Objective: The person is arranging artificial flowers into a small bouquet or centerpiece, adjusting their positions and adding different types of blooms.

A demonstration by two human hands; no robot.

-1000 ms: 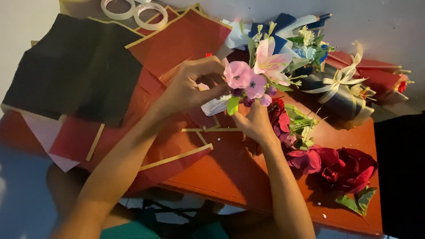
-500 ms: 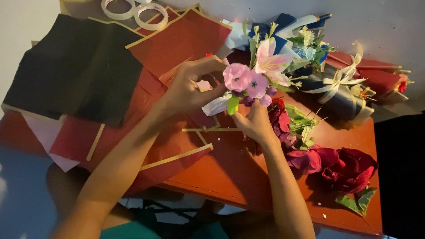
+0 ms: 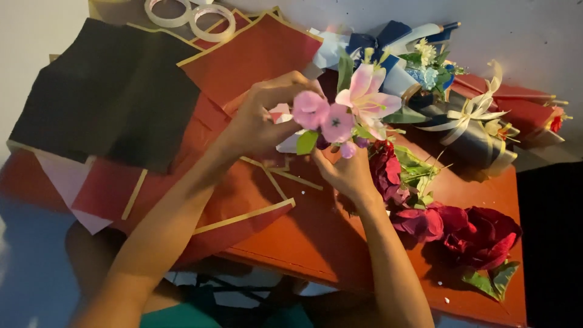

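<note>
My right hand (image 3: 346,173) grips the stems of a small bunch of artificial flowers (image 3: 340,118): pink round blooms, a pale pink lily and green leaves, held above the table. My left hand (image 3: 267,118) is curled at the left side of the bunch, fingertips on the pink bloom and on a bit of white paper below it. Both forearms reach up from the bottom of the view.
Red wrapping sheets with gold edges (image 3: 243,188) and a black sheet (image 3: 103,91) cover the orange-red table (image 3: 340,249). Dark red roses (image 3: 473,234) lie at right. Wrapped bouquets with cream ribbon (image 3: 467,121) and two tape rolls (image 3: 188,15) sit at the back.
My left hand's fingers have shifted slightly on the pink bloom. The bunch and my right hand stay almost where they were.
</note>
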